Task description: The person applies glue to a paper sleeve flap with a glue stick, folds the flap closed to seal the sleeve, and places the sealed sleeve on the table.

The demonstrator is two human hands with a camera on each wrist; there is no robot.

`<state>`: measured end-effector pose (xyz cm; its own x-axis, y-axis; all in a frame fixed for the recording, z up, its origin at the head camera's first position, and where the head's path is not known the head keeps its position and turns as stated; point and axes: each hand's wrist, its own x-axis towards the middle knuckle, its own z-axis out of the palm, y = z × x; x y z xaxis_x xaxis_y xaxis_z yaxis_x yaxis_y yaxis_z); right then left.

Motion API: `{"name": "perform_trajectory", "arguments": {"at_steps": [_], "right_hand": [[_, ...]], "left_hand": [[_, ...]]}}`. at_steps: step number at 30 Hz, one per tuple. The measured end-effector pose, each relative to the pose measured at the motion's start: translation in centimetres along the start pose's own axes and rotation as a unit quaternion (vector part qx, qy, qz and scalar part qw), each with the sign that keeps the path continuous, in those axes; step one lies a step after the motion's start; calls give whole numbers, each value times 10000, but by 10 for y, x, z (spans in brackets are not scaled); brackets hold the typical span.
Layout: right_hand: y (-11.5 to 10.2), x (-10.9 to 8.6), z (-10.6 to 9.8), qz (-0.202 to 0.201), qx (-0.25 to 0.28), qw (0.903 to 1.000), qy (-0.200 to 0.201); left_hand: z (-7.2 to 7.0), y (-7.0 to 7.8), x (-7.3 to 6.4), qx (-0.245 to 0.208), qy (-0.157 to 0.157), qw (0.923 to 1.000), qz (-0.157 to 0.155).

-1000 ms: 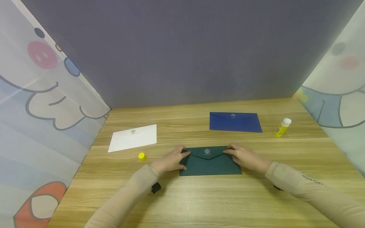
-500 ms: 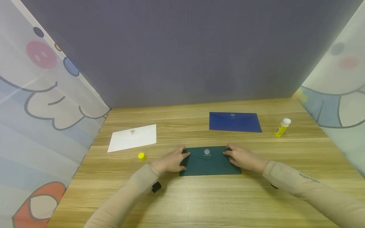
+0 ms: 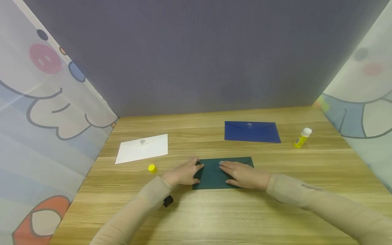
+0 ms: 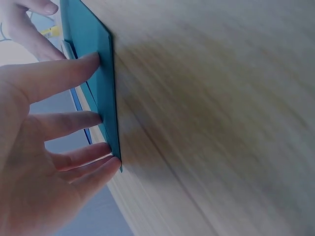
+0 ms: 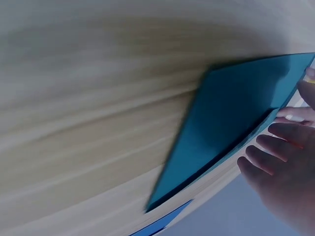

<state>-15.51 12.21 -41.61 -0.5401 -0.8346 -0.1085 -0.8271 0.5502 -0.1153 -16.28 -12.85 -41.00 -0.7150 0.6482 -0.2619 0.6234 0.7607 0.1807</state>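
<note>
Hands unclenched, grasping nothing: left hand [image 3: 183,173] spread, thumb and fingertips on left end of green envelope [image 3: 211,178]; right hand [image 3: 246,175], fingers extended, over its right half, tips at round emblem [image 3: 221,163]. Envelope flat on wooden table [image 3: 214,217], between hands, partly beneath right.

This looks like a small partitioned desk booth; whether in a home or an office cannot be told. A grey backdrop [image 3: 199,61] closes the far side, cartoon-printed sheets [image 3: 46,115] line left and right, and the wood-grain tabletop [image 3: 202,221] bears a green envelope [image 3: 210,177] and glue stick [image 3: 302,138].
</note>
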Motion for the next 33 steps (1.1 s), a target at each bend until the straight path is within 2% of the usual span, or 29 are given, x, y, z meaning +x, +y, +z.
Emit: {"name": "perform_trajectory", "arguments": {"at_steps": [5,11,20,25,33], "right_hand": [[-10,12,0,83,306,9991,-266],[-12,18,3,176,413,9977,-509],[-10,18,6,247,620,9964,-522],[-8,12,4,398,829,9943,-545],[4,-8,7,459,884,9945,-319]], "left_hand": [[-1,1,0,50,6,10000,-17],[-1,2,0,2,-1,10000,-40],[1,0,0,-22,31,10000,-49],[1,-1,1,-47,17,10000,0],[1,1,-1,27,-76,10000,32]]}}
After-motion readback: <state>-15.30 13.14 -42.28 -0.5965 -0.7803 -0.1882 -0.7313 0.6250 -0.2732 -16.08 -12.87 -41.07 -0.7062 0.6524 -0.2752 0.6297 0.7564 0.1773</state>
